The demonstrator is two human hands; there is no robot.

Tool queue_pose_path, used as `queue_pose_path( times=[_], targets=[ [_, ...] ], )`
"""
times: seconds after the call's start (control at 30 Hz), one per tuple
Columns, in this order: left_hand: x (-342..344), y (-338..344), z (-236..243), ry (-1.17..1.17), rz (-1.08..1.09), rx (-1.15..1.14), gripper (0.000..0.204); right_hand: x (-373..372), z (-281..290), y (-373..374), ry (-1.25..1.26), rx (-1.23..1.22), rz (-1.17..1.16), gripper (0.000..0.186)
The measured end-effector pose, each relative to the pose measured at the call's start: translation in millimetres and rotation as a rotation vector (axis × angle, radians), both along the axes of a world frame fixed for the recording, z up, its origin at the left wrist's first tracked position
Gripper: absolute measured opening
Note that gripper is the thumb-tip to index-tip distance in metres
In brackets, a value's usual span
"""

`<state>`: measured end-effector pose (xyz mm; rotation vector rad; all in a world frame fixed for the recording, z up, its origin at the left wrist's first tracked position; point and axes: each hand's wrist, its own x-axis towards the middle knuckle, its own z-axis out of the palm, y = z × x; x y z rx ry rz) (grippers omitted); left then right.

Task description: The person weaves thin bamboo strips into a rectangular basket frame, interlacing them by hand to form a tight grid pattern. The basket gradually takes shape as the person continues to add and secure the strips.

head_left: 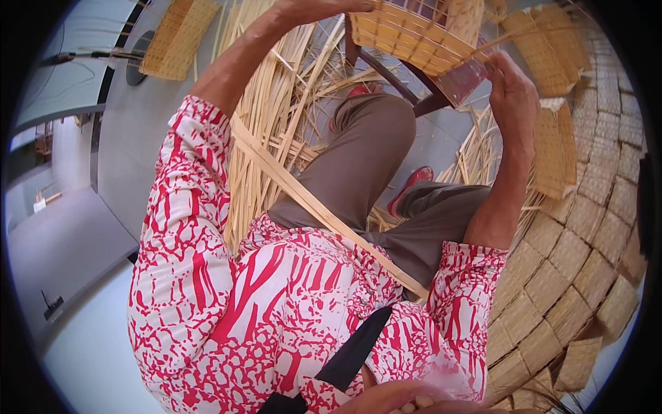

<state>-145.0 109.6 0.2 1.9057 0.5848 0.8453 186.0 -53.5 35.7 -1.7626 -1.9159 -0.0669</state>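
A partly woven bamboo basket (403,36) with loose upright strips rests on a small dark wooden stool (441,93) in front of my knees. My left hand (327,7), partly cut off by the upper edge, has its fingers closed at the basket's left corner. On the other side, my right hand (514,86) has its thumb and fingers pinched together near the basket's right corner, on what looks like a thin bamboo strip. The fingertips are small and partly hidden. One long, flat bamboo strip (324,214) lies slantwise across my lap.
Many loose bamboo strips (262,172) cover the floor to the left, and more lie to the right. Stacked woven baskets (569,265) fill the right side. Other woven pieces (552,48) lie at the upper right. A standing fan (141,58) and a woven piece (181,38) are at the upper left.
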Motion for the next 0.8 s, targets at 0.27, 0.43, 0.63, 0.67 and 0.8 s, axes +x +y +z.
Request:
queue_pose_path(
  times=[0.27, 0.43, 0.63, 0.67, 0.8],
  targets=[
    [-2, -35, -28, -0.309, 0.453, 0.014, 0.051, -1, 0, 6, 0.22, -0.151, 0.065, 0.026],
    [3, -68, -49, -0.152, 0.504, -0.025, 0.067, -10, -3, 6, 0.341, -0.173, 0.109, 0.022],
    [6, -59, -47, 0.004, 0.561, -0.001, 0.068, -17, -12, 11, 0.49, -0.187, 0.221, 0.018],
    [5, -57, -47, 0.035, 0.572, 0.037, 0.067, -20, -8, 11, 0.43, -0.163, 0.215, 0.018],
    [-2, -54, -53, 0.058, 0.567, 0.012, 0.061, -32, -1, 11, 0.279, -0.178, 0.17, 0.015]
  ],
)
